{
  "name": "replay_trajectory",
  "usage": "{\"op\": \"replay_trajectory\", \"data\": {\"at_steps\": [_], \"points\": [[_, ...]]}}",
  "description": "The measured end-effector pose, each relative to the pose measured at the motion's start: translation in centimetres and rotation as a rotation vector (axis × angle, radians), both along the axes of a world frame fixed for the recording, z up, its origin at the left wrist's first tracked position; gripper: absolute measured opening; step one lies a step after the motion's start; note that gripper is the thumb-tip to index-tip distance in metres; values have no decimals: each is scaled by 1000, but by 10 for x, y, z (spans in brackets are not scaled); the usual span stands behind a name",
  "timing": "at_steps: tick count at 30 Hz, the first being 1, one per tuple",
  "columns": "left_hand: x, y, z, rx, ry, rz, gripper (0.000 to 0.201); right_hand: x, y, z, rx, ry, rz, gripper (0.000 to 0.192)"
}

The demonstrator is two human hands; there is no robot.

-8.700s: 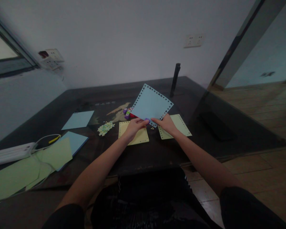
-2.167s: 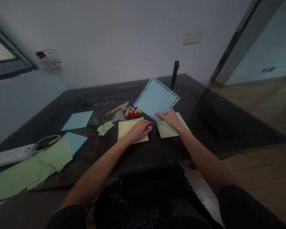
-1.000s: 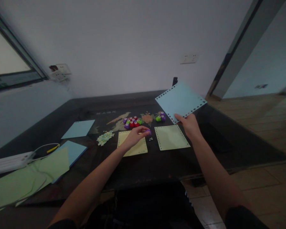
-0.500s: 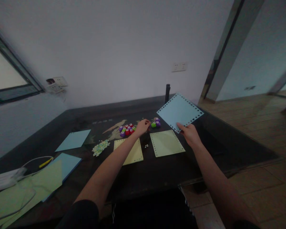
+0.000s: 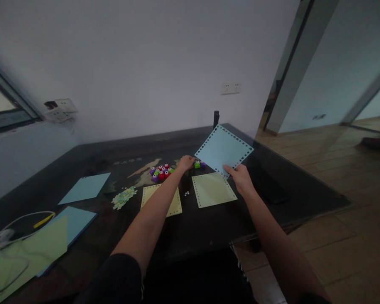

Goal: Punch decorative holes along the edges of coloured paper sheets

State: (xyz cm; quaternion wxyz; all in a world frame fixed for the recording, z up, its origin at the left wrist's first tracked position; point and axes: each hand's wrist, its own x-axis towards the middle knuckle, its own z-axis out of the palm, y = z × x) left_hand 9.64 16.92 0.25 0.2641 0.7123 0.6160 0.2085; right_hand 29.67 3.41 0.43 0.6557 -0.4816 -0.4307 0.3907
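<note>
My right hand pinches the near corner of a light blue sheet of paper, thumb on top. Small punched holes line the sheet's edges, and it is held tilted above the table. By the sheet's left corner, my left hand has its fingers curled together; what they hold, if anything, is hidden. Close to those fingertips sit a green craft punch and purple ones, partly covered by the sheet. A cluster of red, purple and green craft punches stands left of my left hand.
Two hole-edged yellowish sheets lie in front, one pale, one yellow under my left forearm. Paper scraps, a blue sheet, stacked paper and a white cable are left. A dark flat object lies right.
The view has swung slightly right, shifting everything left in the picture. My left hand and the blue sheet's left corner have come closer together. The right hand keeps its hold.
</note>
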Motion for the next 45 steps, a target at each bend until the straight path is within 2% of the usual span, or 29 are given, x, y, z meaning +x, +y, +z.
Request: {"op": "replay_trajectory", "data": {"at_steps": [3, 6, 8, 9, 11, 14, 17, 20, 27, 31, 34, 39, 45], "points": [[-10, -9, 5, 76, -78, 31, 28, -1, 0, -1, 5, -16, 11, 36], [-25, -31, 10, 149, -172, 51, 35, -2, -1, -2, -17, -43, 56, 35], [-34, -53, 13, 143, -290, 27, 48, -2, -3, -2, -54, -75, 137, 33], [-38, -65, 13, 110, -434, -9, 53, -2, -4, -1, -82, -94, 194, 32], [-45, -88, 14, 80, -584, -67, 53, -3, -7, 0, -142, -132, 322, 29], [-52, -112, 14, 155, -518, -121, 38, -5, -10, 2, -213, -194, 458, 26], [-55, -123, 16, 237, -422, -140, 27, -6, -10, 2, -225, -236, 491, 23], [-55, -128, 20, 249, -418, -150, 25, -4, -8, 2, -194, -234, 433, 22], [-51, -133, 20, 128, -546, -126, 14, 4, -1, 1, -92, -240, 207, 29], [-46, -135, 17, 129, -586, -88, 32, 7, 3, 0, -25, -232, 105, 32], [-42, -141, 14, 192, -497, -92, 33, 9, 4, 0, -7, -296, 45, 32], [-33, -151, 3, 198, -276, -214, 9, 12, 6, 0, -39, -449, -51, 35], [-26, -156, -6, 216, -60, -271, 10, 15, 9, -5, -96, -728, -68, 31]]}}
